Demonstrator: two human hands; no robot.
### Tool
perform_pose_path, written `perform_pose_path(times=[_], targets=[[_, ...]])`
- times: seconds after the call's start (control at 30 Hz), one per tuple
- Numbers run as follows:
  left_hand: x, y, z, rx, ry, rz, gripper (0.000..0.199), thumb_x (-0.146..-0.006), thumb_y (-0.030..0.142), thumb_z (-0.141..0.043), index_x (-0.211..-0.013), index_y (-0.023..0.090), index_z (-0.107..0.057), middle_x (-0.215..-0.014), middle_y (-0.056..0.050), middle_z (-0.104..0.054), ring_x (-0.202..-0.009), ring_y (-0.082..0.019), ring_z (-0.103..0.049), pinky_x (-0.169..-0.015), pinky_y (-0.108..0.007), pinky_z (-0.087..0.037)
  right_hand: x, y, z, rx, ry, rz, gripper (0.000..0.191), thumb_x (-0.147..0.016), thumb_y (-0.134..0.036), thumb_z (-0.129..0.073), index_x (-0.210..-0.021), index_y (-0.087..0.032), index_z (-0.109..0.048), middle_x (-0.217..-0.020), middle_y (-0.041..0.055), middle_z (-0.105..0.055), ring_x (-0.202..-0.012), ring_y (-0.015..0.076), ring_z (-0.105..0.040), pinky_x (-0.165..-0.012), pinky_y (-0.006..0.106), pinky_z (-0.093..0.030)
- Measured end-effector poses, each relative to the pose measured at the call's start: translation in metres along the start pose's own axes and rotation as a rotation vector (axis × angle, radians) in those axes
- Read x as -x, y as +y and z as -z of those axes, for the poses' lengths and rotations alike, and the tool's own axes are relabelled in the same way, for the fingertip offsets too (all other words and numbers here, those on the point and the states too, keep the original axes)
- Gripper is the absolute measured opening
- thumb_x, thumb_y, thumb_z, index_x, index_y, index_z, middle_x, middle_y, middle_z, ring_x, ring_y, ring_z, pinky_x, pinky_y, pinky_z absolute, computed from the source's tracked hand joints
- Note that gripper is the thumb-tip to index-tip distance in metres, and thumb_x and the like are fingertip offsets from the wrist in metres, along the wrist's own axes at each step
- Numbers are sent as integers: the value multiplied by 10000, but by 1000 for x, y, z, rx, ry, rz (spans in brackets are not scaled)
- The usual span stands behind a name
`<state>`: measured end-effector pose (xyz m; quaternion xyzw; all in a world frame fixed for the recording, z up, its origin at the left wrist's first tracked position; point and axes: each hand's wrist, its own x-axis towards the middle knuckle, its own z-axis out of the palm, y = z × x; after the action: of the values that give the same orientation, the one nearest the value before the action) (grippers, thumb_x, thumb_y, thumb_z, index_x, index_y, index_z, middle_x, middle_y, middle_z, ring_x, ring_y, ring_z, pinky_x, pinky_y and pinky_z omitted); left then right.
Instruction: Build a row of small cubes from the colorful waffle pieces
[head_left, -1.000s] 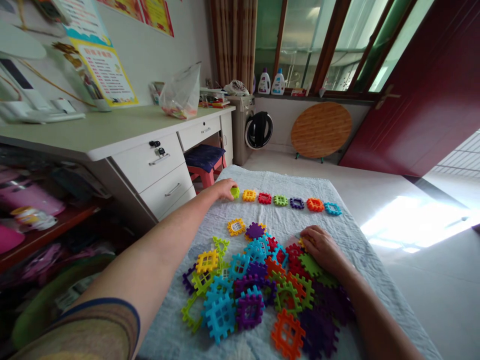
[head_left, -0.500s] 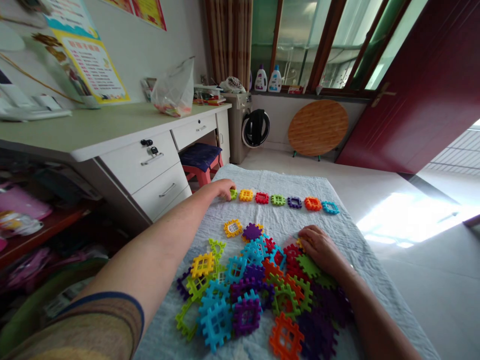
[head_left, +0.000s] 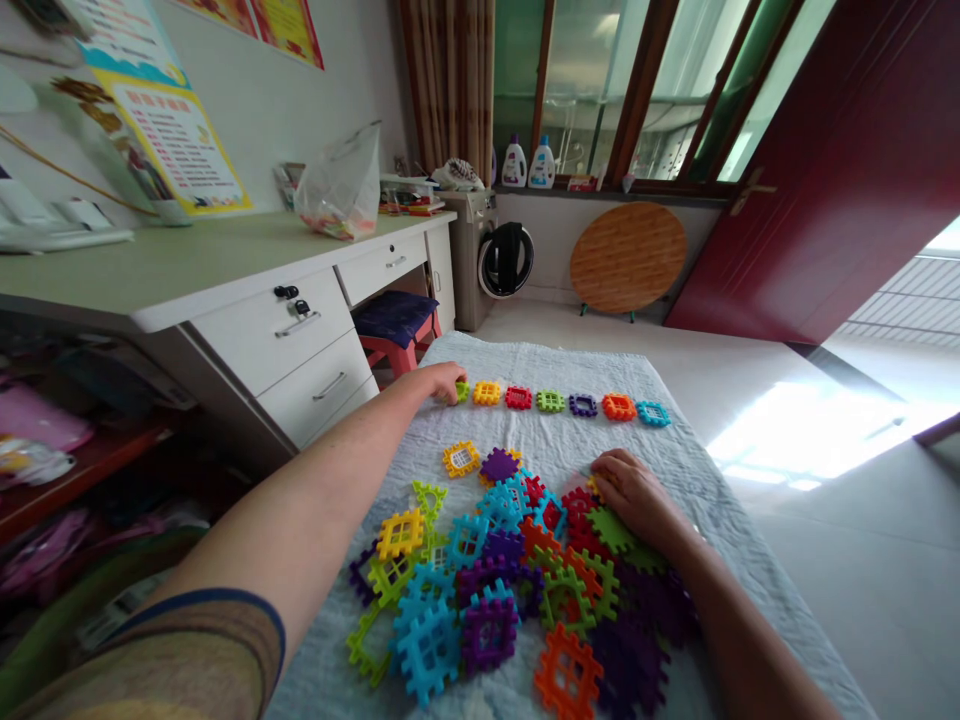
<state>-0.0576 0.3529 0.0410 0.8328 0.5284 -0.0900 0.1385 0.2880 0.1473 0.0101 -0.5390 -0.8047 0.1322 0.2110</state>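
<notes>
My left hand (head_left: 444, 381) is at the far left end of a row of plastic pieces, its fingers closed on a green piece (head_left: 462, 391). Rightward from it run a yellow (head_left: 487, 393), a red (head_left: 518, 397), a green, a purple, an orange and a light blue piece (head_left: 653, 413). My right hand (head_left: 628, 487) rests at the pile's right edge, over a yellow piece mostly hidden beneath its fingers; its grip cannot be made out. Nearer lies the mixed pile, with an orange square (head_left: 568, 672) and a blue square (head_left: 427, 650) at its front.
A pale blue cloth (head_left: 540, 362) covers the table. To the left stand a white desk (head_left: 247, 255) with drawers and a stool (head_left: 397, 318). Beyond are a washing machine (head_left: 466, 265) and a round wooden board (head_left: 628, 255); a red door (head_left: 817, 180) is at the right.
The whole view has shifted slightly. Both hands stay in the same places relative to the pieces, and no piece has visibly moved.
</notes>
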Motion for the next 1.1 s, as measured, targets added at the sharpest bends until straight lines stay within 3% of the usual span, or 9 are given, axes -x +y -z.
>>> perform_pose_path(times=[0.3,0.47,0.63,0.83,0.93,1.1], targets=[[-3,-2,-3,-6,-12,10,586,-518,172,-654,-1102,142,-614,-1122,-82,-632,-914,-228,-604,-744,-252,-478,0,2,-2,-10,14,5,209,-883,-239,-426,-901,-178,-625,-939,77,-575,-882,195,-557,-834,342,-437],[-1,-9,-7,0,27,17,786,-519,204,-677,-1277,135,-480,-1301,-132,-501,-1034,-253,-571,-827,-270,-472,0,2,-2,9,14,5,208,-884,-234,-428,-904,-173,-626,-941,80,-576,-883,194,-556,-839,336,-431],[16,-16,-16,-11,170,25,923,-509,217,-714,-1363,164,-365,-1394,-157,-377,-1212,-318,-448,-960,-347,-417,1,0,-1,51,9,20,214,-890,-230,-419,-900,-179,-627,-938,80,-591,-883,193,-557,-834,323,-427],[77,1,-35,132,457,-22,744,-612,242,-659,-1308,129,-423,-1347,-161,-393,-1265,-321,-399,-1070,-411,-321,2,-1,3,156,-19,2,213,-884,-224,-411,-874,-190,-622,-887,70,-620,-849,190,-580,-788,298,-430],[122,23,-44,334,584,-65,574,-708,274,-576,-1263,168,-473,-1284,-123,-453,-1216,-271,-460,-1022,-400,-395,3,6,5,140,27,-38,239,-864,-233,-424,-1000,-180,-613,-982,80,-633,-864,189,-608,-776,289,-438],[179,63,-61,582,636,-32,445,-745,254,-544,-1187,208,-538,-1266,-85,-498,-1141,-241,-521,-886,-367,-495,4,17,9,105,128,-82,252,-845,-258,-430,-1004,-171,-604,-962,71,-641,-802,172,-618,-735,276,-433]])
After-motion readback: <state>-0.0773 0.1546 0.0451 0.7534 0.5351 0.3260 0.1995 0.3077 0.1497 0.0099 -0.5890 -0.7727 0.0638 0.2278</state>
